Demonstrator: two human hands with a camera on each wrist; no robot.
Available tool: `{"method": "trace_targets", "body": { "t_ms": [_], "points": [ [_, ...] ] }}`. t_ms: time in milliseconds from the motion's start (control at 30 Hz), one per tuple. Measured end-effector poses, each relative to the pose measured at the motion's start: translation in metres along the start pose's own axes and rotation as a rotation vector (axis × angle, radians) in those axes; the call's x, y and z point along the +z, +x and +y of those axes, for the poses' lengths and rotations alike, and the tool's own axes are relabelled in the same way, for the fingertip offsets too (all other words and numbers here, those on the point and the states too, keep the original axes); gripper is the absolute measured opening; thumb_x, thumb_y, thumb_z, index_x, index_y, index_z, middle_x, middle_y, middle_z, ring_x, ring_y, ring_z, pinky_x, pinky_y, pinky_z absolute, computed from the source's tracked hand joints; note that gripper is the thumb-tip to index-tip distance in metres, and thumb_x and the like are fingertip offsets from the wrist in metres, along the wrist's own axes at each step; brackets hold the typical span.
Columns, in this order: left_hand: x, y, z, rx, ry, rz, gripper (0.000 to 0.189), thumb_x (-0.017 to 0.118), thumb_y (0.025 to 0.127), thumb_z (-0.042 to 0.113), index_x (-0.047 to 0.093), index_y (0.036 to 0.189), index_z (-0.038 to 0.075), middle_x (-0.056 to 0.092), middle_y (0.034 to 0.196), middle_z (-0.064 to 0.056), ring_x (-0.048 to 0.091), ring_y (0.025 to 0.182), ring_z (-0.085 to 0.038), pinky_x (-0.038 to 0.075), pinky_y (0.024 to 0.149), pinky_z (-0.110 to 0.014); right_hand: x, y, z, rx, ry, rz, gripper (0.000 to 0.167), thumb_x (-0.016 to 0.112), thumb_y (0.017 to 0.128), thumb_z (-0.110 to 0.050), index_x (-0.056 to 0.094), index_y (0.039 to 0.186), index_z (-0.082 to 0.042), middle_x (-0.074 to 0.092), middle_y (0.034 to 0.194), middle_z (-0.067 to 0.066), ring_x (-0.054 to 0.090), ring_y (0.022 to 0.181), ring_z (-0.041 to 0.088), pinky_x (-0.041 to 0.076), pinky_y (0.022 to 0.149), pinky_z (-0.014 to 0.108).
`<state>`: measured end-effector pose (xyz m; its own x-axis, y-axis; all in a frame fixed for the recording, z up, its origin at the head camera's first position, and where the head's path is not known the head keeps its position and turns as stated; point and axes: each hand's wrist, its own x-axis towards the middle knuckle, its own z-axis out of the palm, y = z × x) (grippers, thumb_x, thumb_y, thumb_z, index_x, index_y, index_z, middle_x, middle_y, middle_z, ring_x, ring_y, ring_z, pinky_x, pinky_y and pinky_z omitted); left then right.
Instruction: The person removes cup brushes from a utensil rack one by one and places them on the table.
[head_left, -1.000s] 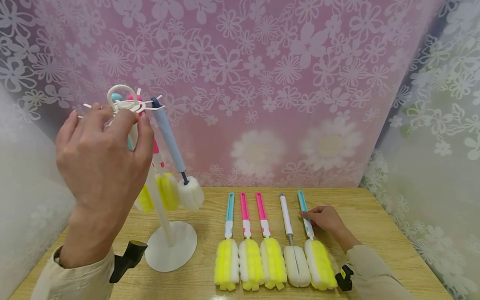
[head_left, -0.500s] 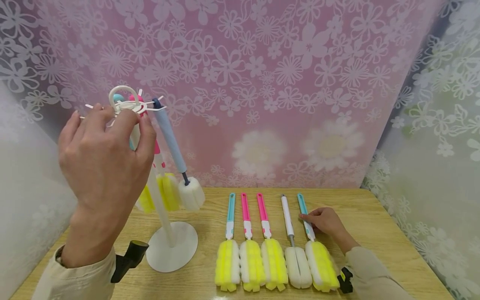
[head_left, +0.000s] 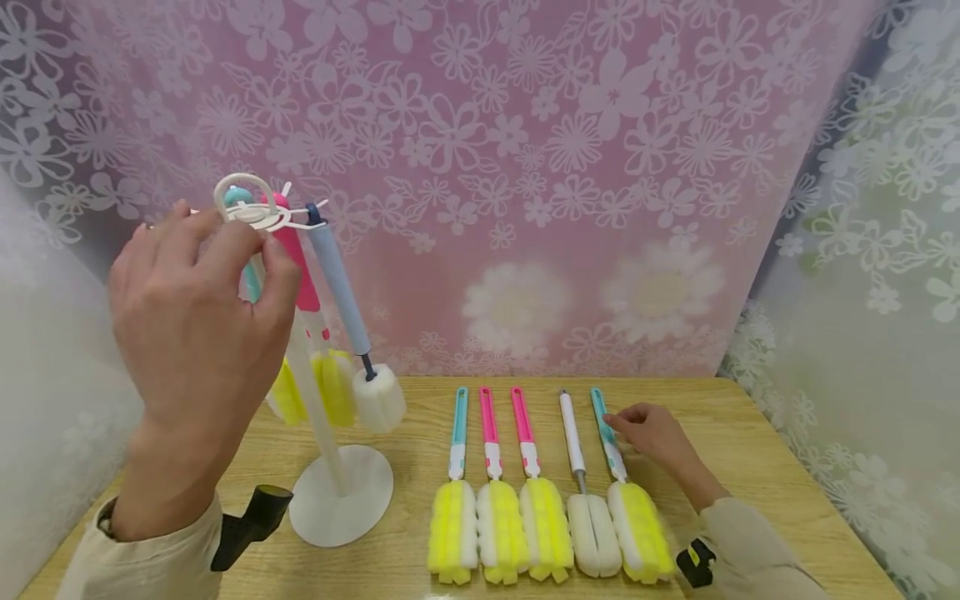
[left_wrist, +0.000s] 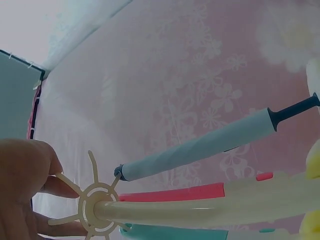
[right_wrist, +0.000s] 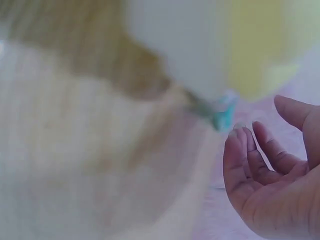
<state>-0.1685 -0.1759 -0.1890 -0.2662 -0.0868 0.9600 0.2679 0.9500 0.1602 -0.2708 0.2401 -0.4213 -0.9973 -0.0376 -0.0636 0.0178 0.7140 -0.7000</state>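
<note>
On the left stands a white hanging rack [head_left: 315, 417] with a round base and a hooked top. My left hand [head_left: 198, 317] grips the hooks at its top; the left wrist view has fingers behind the spoked ring [left_wrist: 82, 210]. From the rack hang a blue-handled sponge brush [head_left: 341, 292], a pink-handled one [head_left: 303, 287] and a teal-handled one [left_wrist: 175, 232], partly hidden. My right hand [head_left: 656, 442] is beside the teal handle of the rightmost brush [head_left: 641, 533] on the table, fingertips right at its edge. In the right wrist view, that hand's [right_wrist: 270, 195] thumb and fingers stand apart.
To the left of the rightmost brush lie a white-handled sponge brush [head_left: 596, 533], two pink-handled ones, the nearer to it a yellow-and-white brush [head_left: 546, 525], and another teal-handled brush [head_left: 452, 529]. All rest on a wooden table [head_left: 757, 475] before a pink floral curtain [head_left: 570, 167].
My right hand has lifted slightly, its thumb and fingers loosening from the teal handle. My left hand stays at the rack's top, which has tilted and turned a little, the blue-handled brush hanging slightly lower.
</note>
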Motion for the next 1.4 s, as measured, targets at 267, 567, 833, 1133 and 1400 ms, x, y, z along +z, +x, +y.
{"method": "trace_targets", "body": {
  "t_ms": [267,567,833,1133,1400],
  "points": [
    [-0.004,0.002,-0.002,0.042,0.054,-0.006,0.038,0.042,0.093,0.025,0.067,0.085,-0.002,0.058,0.089,-0.025,0.050,0.090,-0.046,0.037,0.077,-0.054,-0.009,-0.015,-0.052,-0.160,-0.029,0.009,0.040,0.057,0.094,-0.041,0.065,0.110,-0.005,0.064,0.110,0.011,0.060,0.100,0.031,0.051,0.078,0.046],
    [-0.010,0.006,-0.003,0.122,0.049,-0.032,0.036,0.044,0.094,0.023,0.068,0.084,-0.002,0.058,0.076,-0.018,0.052,0.073,-0.039,0.040,0.066,-0.050,-0.009,-0.037,-0.106,-0.253,0.025,-0.004,0.038,0.056,0.095,-0.040,0.064,0.114,-0.008,0.063,0.110,0.008,0.060,0.094,0.024,0.050,0.072,0.037],
    [-0.013,0.008,-0.008,0.179,0.042,-0.072,0.034,0.044,0.093,0.021,0.065,0.083,-0.004,0.057,0.072,-0.018,0.048,0.062,-0.036,0.041,0.059,-0.050,-0.003,-0.052,-0.152,-0.309,0.076,-0.014,0.037,0.057,0.093,-0.043,0.065,0.112,-0.013,0.065,0.101,0.003,0.060,0.090,0.019,0.049,0.072,0.036],
    [-0.018,0.008,-0.013,0.173,0.068,-0.121,0.021,0.042,0.089,0.011,0.058,0.091,-0.002,0.046,0.060,-0.013,0.039,0.052,-0.033,0.035,0.053,-0.047,0.025,-0.048,-0.188,-0.430,0.233,-0.089,0.019,0.059,0.095,-0.031,0.067,0.106,-0.017,0.066,0.096,-0.002,0.062,0.085,0.016,0.051,0.071,0.036],
    [-0.023,0.009,-0.017,0.239,0.085,-0.178,0.036,0.040,0.085,0.002,0.067,0.108,0.003,0.063,0.082,-0.019,0.056,0.067,-0.039,0.046,0.066,-0.051,0.045,-0.047,-0.214,-0.517,0.357,-0.146,0.018,0.059,0.095,-0.028,0.067,0.105,-0.016,0.065,0.095,-0.001,0.063,0.084,0.016,0.053,0.075,0.035]
  ]
}}
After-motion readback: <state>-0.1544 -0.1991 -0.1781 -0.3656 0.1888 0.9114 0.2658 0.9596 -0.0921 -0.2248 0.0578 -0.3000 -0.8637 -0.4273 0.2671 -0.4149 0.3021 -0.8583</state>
